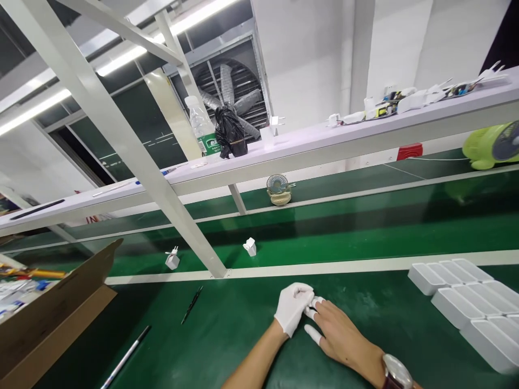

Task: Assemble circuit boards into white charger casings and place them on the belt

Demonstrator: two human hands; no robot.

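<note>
My left hand (292, 309) wears a white glove and is curled into a loose fist on the green work surface (227, 335). Whether anything is inside the fist is hidden. My right hand (343, 337) is bare, with white finger cots on the thumb and fingertips and a wristwatch (396, 373). Its fingers stretch out flat, and their tips touch the gloved fingers of my left hand. Nothing shows in the right hand.
Two white plug parts (172, 260) (250, 247) lie on the belt beyond a white rail. Black tweezers (191, 305) and a thin rod (125, 356) lie left, beside a cardboard box (52, 319). White trays (466, 297) stack at right. A slanted frame strut (121, 140), a shelf (324, 143), and small fans (278, 189) (492, 145) stand farther off.
</note>
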